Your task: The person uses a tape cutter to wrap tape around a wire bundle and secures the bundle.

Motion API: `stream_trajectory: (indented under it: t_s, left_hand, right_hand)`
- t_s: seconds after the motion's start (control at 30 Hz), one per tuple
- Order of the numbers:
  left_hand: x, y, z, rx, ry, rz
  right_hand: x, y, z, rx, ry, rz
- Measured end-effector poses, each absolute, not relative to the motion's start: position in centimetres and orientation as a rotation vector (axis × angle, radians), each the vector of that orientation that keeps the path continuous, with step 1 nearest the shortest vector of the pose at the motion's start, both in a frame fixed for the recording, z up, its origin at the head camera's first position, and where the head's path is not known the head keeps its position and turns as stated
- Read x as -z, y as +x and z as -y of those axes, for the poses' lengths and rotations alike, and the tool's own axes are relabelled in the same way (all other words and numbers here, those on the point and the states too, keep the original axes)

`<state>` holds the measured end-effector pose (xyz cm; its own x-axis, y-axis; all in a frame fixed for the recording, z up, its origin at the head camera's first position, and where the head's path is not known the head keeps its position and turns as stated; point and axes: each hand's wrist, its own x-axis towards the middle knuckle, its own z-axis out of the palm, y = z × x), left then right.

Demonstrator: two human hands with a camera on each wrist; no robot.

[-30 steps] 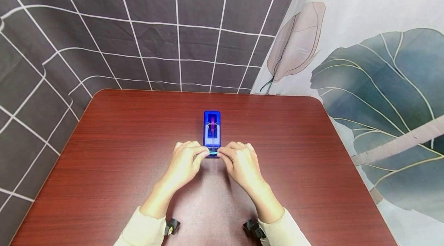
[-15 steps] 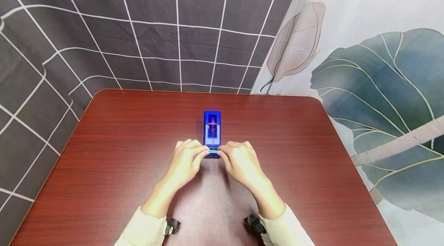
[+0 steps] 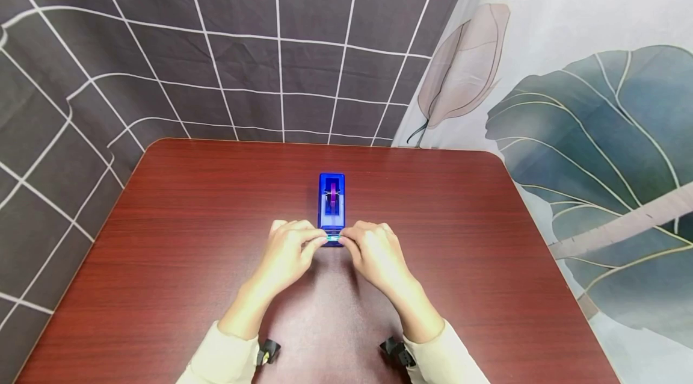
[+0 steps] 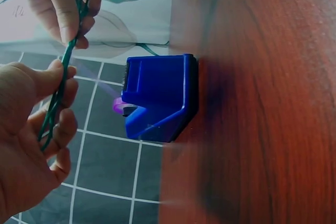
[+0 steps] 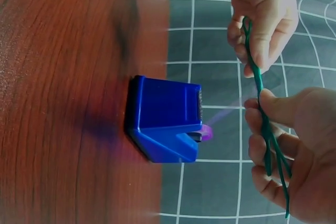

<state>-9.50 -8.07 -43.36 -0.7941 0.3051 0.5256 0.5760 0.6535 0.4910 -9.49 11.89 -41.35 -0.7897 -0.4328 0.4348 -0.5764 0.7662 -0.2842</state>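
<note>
A bundle of thin green cords [image 5: 265,129] runs between both hands, above the near end of a blue tape dispenser [image 3: 332,209]. My left hand [image 3: 289,253] pinches one part between thumb and fingers, its looped end lying across the fingers in the left wrist view. Close beside it, my right hand [image 3: 377,254] pinches the other part, and loose ends trail over its fingers in the right wrist view. From the purple tape roll [image 4: 121,105] a clear tape strip [image 5: 226,114] stretches up toward the cords between the fingertips. Whether it sticks to them is hard to tell.
The dispenser stands on a reddish-brown wooden table [image 3: 216,191], its toothed cutting edge [image 5: 200,102] toward the person. Behind the table hangs a dark grid-patterned cloth [image 3: 243,65]. A pale leaf-print curtain [image 3: 541,131] hangs to the right.
Both hands stay almost in place, still pinching the cords. The short piece between the fingertips shifts slightly and looks brighter now. The dispenser has not moved.
</note>
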Motion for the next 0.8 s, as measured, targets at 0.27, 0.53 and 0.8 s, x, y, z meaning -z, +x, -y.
stream_trajectory:
  t_s: [0.27, 0.53, 0.8]
  left_hand:
    - [42.63, -9.36, 7.97, 0.818, -0.720, 2.644]
    - [43.03, -9.54, 7.94, 0.887, -0.705, 2.624]
    - [43.50, -9.72, 8.04, 0.987, -0.685, 2.538]
  right_hand:
    - [41.57, -9.44, -11.88, -0.603, 0.739, 2.594]
    - [41.83, -9.49, -11.83, -0.663, 0.710, 2.564]
    - [42.09, -9.74, -11.90, -0.781, 0.712, 2.559]
